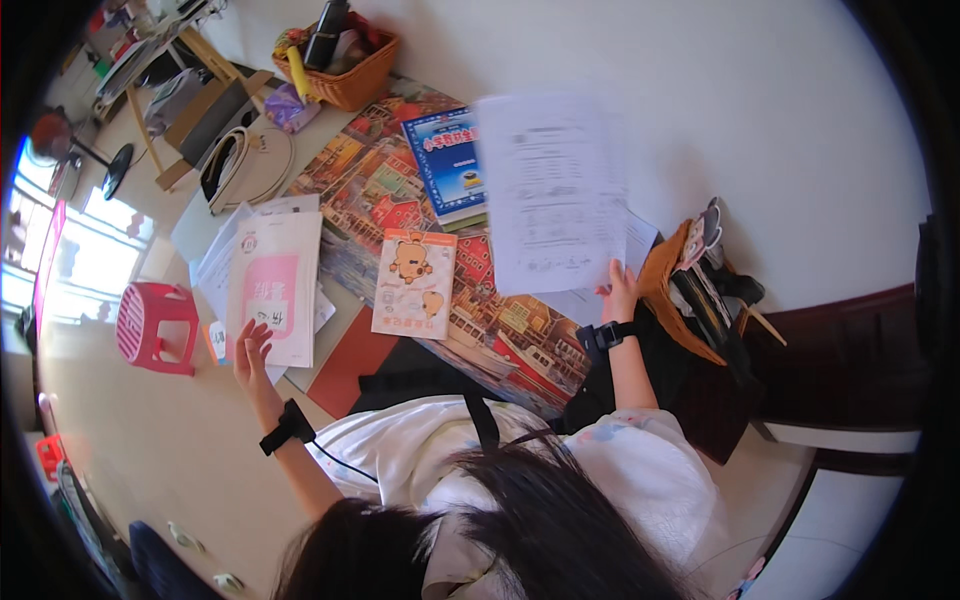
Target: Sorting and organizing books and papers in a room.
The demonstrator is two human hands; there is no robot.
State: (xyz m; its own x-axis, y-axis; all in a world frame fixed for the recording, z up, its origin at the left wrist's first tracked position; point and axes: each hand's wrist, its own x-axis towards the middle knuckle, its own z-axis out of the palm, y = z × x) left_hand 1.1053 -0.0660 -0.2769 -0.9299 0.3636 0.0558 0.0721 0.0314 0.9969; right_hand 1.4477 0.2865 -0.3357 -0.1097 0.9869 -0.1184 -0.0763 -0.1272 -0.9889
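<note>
My right hand (621,291) pinches the lower right edge of several printed sheets (551,195), which look blurred and raised over the table. Part of a blue book (446,161) shows from behind their left side, and more paper (641,236) lies at their right. My left hand (253,356) is held with its fingers apart at the lower left edge of a pink and white booklet (281,262); whether it touches the booklet I cannot tell. That booklet rests on a loose pile of papers. Between my hands an orange and white notebook with cartoon bears (412,285) lies on the patterned table cover (367,195).
At the table's far end are a wicker basket (367,75) full of things, a purple packet (289,109) and a beige sun visor (262,165). Another full basket (660,292) stands at the right by the wall. A pink plastic stool (161,326) is on the floor at the left.
</note>
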